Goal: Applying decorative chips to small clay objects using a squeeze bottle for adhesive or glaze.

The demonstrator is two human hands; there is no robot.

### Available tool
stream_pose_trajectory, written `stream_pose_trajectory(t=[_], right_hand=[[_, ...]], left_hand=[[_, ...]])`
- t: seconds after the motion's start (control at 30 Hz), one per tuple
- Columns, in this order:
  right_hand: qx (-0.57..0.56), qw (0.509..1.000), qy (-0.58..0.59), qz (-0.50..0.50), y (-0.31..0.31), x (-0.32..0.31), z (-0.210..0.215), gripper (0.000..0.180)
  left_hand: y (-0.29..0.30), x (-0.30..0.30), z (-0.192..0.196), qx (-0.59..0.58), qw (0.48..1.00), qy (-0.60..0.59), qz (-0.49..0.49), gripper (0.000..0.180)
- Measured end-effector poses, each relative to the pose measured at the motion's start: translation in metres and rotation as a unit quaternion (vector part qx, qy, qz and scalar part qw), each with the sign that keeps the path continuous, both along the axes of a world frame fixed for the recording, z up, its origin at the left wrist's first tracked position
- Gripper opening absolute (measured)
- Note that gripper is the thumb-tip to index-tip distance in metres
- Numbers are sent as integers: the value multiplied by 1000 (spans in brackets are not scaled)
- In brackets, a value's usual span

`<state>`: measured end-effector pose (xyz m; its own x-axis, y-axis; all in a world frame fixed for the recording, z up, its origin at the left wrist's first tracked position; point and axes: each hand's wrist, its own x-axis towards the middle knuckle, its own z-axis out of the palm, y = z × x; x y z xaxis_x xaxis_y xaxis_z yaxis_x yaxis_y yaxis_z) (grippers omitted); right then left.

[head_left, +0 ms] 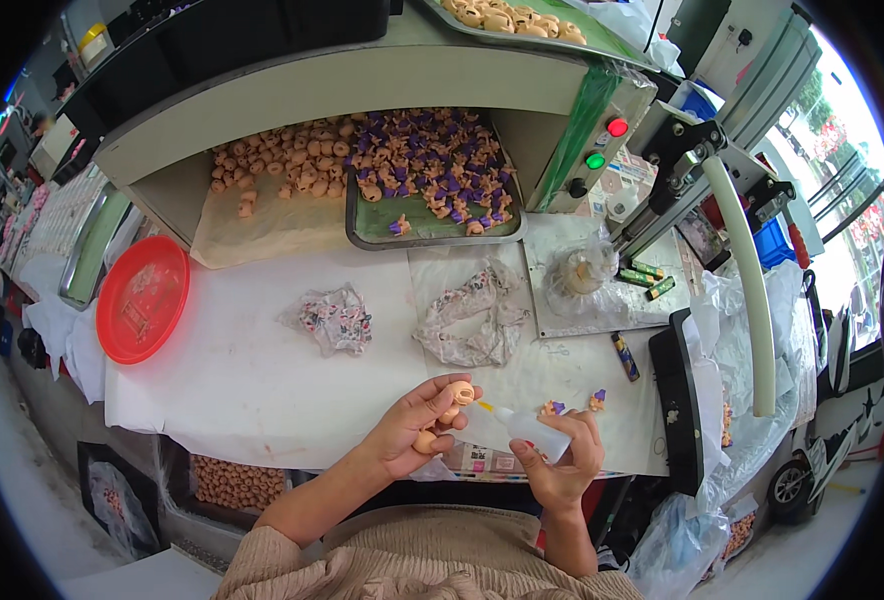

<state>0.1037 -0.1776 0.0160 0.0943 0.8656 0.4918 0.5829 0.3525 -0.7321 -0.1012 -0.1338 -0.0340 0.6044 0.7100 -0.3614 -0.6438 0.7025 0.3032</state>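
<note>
My left hand [410,428] is closed around small flesh-coloured doll heads; one head [461,391] sits at the fingertips, and another [425,441] shows lower in the palm. In my right hand [568,462] is a white squeeze bottle [540,436], tilted so that its yellow nozzle tip points at the upper head. Whether the tip touches the head I cannot tell. Just beyond the bottle, two small purple-and-flesh doll bodies [598,400] lie on the white paper-covered table [232,380].
Under the shelf, loose doll heads [292,155] lie beside a metal tray [442,241] of purple doll bodies. A red round lid [144,300] is at the left. Crumpled plastic bags [337,320] lie mid-table. At the right stand a lever press [662,190] and a black tray [677,400].
</note>
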Motion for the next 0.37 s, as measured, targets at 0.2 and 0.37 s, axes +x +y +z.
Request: stream_pose_trajectory(t=[0.2,0.37], right_hand=[[0,1000,5,16,4,-2,-2,38],[-13,1000,9,17,4,0,-3,39]], left_hand=[[1,2,-4,1,1000,-3,6,36],[1,2,-4,7,1000,2,4,37]])
